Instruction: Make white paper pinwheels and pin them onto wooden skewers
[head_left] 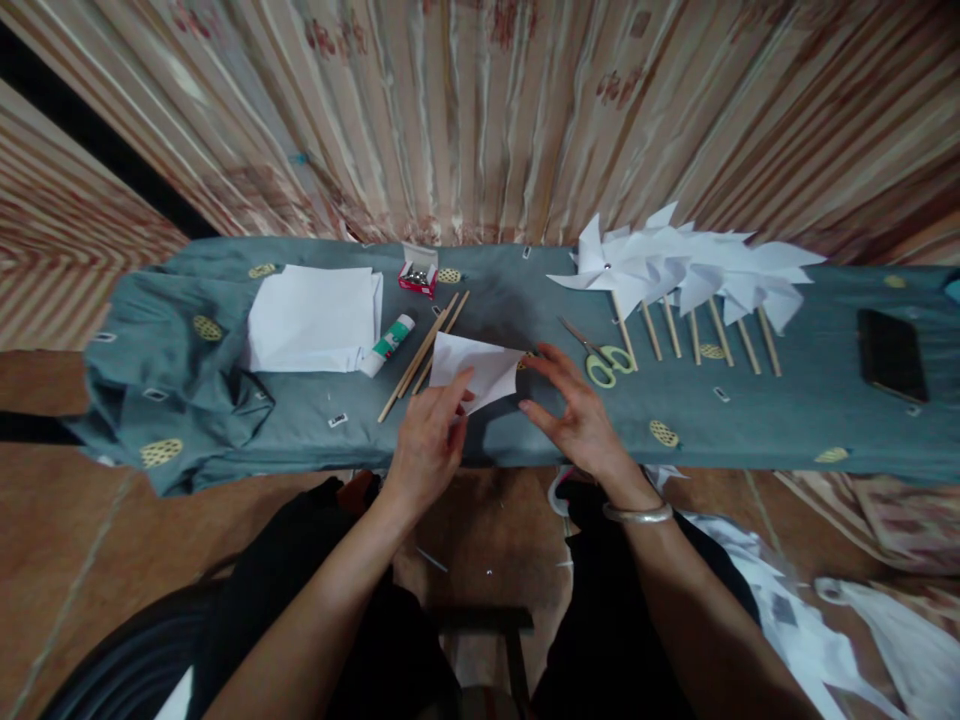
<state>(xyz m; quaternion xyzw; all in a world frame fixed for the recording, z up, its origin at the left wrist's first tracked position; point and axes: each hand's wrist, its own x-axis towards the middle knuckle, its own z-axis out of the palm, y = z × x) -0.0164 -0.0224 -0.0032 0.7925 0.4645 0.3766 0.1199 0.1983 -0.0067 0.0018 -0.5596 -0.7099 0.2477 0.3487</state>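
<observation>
Setting: a long low table (787, 420) draped in a grey-teal cloth (180, 380) printed with yellow ovals, the cloth bunched and hanging off the table's left end. Behind the table, a full-width striped curtain (480, 110) in cream, brown and red. Below the table, brown floor (82, 560). Right of the table, patterned fabric (892, 520) on the floor. Light dim, warm.

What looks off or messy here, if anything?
The grey-green tablecloth is rumpled and bunched at its left end, sagging over the table edge instead of lying flat. White paper scraps lie on the floor at lower right. Otherwise tidy: finished paper pinwheels sit in a row, and both hands are on a folded paper sheet.
</observation>
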